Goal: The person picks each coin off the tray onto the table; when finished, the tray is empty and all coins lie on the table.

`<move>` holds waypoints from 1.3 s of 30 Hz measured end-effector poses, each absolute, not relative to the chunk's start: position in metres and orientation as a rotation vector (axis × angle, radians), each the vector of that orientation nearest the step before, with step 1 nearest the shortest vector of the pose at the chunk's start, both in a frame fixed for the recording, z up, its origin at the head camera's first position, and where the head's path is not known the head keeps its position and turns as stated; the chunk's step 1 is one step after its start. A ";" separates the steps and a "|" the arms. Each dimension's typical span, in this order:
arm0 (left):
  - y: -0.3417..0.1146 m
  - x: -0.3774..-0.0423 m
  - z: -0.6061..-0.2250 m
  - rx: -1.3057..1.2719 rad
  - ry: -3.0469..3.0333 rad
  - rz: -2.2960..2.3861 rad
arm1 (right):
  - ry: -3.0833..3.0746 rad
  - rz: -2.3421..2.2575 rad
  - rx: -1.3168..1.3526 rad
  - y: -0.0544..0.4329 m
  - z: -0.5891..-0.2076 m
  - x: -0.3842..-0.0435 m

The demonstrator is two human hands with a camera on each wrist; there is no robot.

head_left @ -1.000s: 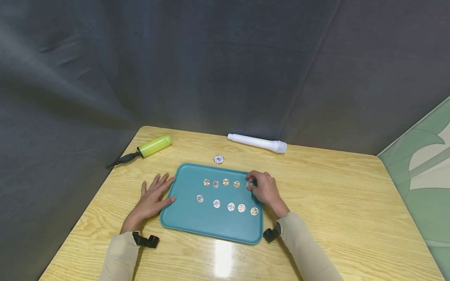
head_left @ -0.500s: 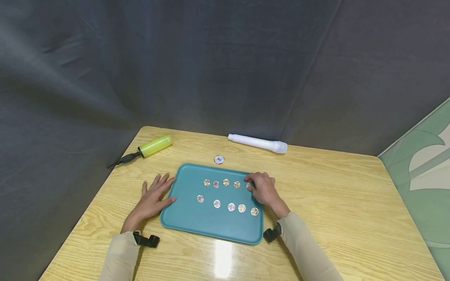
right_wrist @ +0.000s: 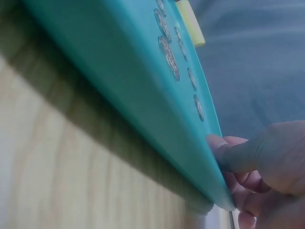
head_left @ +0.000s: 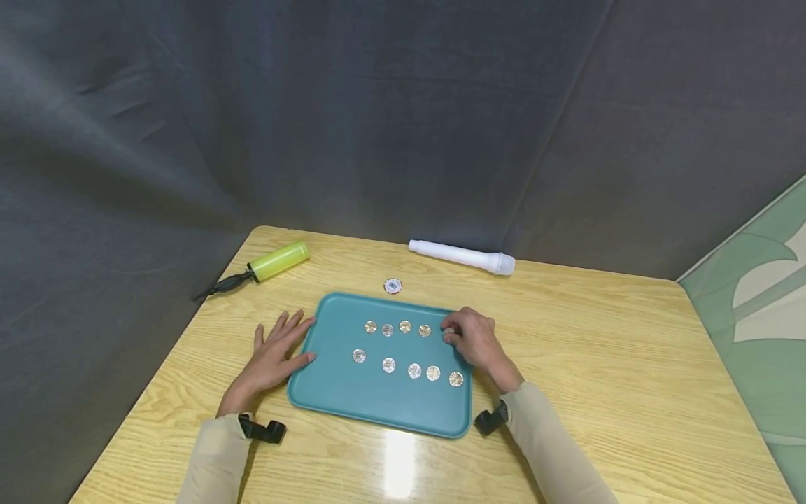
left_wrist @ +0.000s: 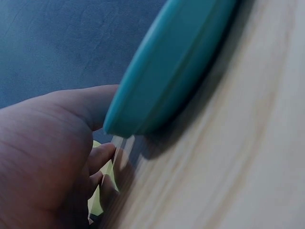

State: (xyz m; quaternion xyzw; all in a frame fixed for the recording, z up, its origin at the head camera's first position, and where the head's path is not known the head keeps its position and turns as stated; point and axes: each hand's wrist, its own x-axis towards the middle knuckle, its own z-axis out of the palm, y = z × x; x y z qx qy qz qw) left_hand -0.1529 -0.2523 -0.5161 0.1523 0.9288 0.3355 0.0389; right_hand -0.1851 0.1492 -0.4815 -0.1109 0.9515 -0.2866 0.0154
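A teal tray (head_left: 334,395) lies on the table with gold and silver coins in two rows. The back row includes a gold coin (head_left: 405,326), and a silver coin (head_left: 359,355) starts the front row at left. At the tray's back right corner, my right hand (head_left: 476,341) pinches a coin (head_left: 450,330) between thumb and fingers, which partly cover it. In the right wrist view its thumb (right_wrist: 238,155) lies over the tray's edge, hiding that coin. My left hand (head_left: 271,360) is spread flat at the left rim, thumb and fingertips on the tray's edge (left_wrist: 157,81).
Behind the tray lies a white and red poker chip (head_left: 393,285). A white toy microphone (head_left: 462,257) rests along the table's back edge. At back left is a yellow-green hand pump (head_left: 277,262) with a black nozzle. A dark curtain (head_left: 390,126) hangs behind the table.
My right hand has shifted slightly to the right with the coin at its fingertips, and its fingers now cover more of it. The left hand, tray and other coins stay put.
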 end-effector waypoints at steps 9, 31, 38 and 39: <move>-0.252 -0.154 -0.516 0.467 2.849 1.029 | 2.994 -0.893 -0.403 0.154 -0.479 -0.184; -0.251 -0.152 -0.514 0.469 2.842 1.048 | 2.870 -1.253 -0.271 0.178 -0.473 -0.183; -0.251 -0.152 -0.514 0.469 2.844 1.048 | 2.828 -1.316 -0.224 0.193 -0.474 -0.184; -0.251 -0.152 -0.514 0.469 2.844 1.047 | 2.818 -1.324 -0.217 0.195 -0.474 -0.184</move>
